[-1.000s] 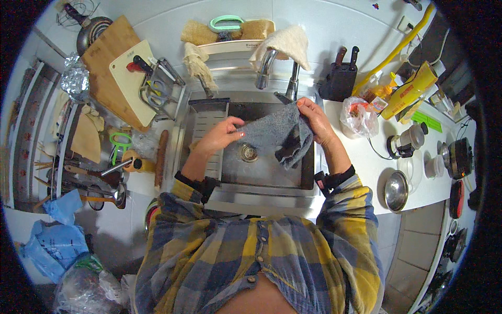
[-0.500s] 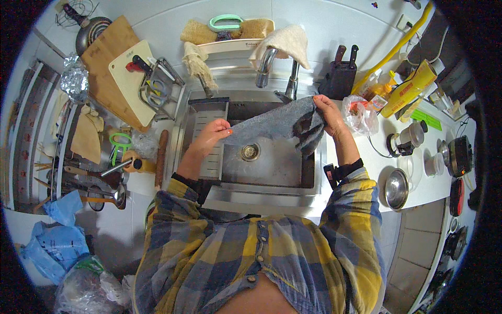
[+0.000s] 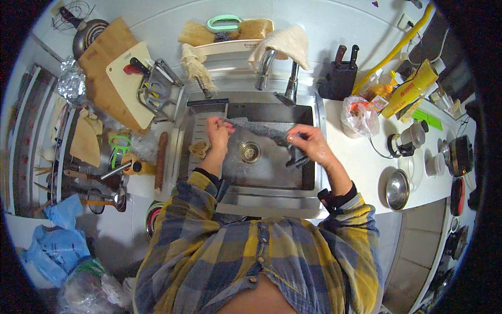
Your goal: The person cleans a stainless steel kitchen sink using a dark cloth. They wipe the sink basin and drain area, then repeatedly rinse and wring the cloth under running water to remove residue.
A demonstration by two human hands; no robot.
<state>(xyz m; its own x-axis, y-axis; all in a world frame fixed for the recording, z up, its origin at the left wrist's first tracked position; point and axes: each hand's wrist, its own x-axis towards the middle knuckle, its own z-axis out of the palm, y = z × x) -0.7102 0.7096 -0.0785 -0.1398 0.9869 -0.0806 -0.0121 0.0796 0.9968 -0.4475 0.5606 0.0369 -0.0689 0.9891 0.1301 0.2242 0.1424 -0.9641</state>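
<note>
Both our left hand (image 3: 218, 135) and right hand (image 3: 312, 146) pinch, above the rectangular stainless-steel sink (image 3: 280, 171), a grey fabric cloth (image 3: 257, 127) that we judge soft, light and best held near either end.

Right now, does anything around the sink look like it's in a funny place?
Maybe the beige cloth: it is draped over the metal tap, which looks odd because taps aren't really hangers. The grey cloth is simply held between both hands above the sink. I see nothing clearly broken.
</note>
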